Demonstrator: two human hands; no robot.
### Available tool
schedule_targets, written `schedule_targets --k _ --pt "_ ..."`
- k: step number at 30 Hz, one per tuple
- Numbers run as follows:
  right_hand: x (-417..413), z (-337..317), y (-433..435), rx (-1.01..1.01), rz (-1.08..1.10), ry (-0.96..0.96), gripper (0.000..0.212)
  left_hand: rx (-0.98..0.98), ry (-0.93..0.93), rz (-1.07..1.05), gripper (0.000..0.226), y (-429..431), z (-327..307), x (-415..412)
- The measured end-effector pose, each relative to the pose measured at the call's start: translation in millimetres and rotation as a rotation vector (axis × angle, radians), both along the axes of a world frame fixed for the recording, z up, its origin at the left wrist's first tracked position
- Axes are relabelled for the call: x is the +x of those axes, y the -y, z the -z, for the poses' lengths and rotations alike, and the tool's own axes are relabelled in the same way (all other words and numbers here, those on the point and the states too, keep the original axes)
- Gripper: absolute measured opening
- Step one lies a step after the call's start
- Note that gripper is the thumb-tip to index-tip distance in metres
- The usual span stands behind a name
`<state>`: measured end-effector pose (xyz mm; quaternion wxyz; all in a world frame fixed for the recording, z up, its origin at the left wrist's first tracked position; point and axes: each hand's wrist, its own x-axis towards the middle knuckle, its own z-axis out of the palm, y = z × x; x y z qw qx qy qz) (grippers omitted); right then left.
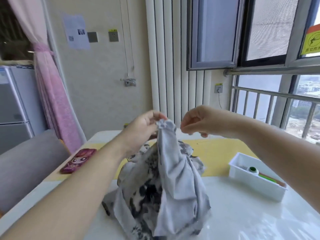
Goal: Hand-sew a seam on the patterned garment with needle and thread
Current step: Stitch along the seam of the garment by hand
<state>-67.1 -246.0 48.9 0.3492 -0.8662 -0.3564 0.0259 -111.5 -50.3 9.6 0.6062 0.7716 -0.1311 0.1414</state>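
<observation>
The patterned garment [173, 179] is held up from the table [242, 213], its lower folds heaped on the surface. Its long axis stands near upright, and its bunched peak is pointed upward. That peak is pinched in the grip of the left hand [145, 123]. The right hand [195, 123] is closed in a pinch just beside it, judged to be on the needle, too fine to be seen. No finished stitching is visible; the seam is judged under way.

We see a pink phone [78, 161] lying on the left of the white table [242, 222]. At the right, a white box [256, 187] holds a green-topped bottle [252, 170]. A pink curtain [52, 94] hangs behind.
</observation>
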Motion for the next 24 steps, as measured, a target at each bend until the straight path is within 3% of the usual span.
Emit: schedule_targets --k 1,6,10,17,21,24 --pt "0 7 -3 0.05 0.01 0.028 0.002 0.014 -0.025 0.0 0.022 -3 13 -6" --pt "-15 41 -25 0.103 -0.136 0.07 0.03 -0.057 -0.051 -0.008 0.021 -6 43 -29" --pt "-25 44 -31 0.219 -0.161 0.093 0.026 -0.035 0.011 -0.14 0.021 -11 48 -40" --pt "-41 53 -44 0.209 -0.155 0.396 0.02 -0.042 0.135 -0.27 0.012 -5 50 -49" --pt "-37 53 -42 0.273 -0.08 0.268 0.018 -0.053 0.182 -0.315 0.012 -4 57 -54" --pt "-36 52 -39 0.293 -0.074 0.166 0.013 0.052 0.241 -0.372 0.004 1 60 -60"
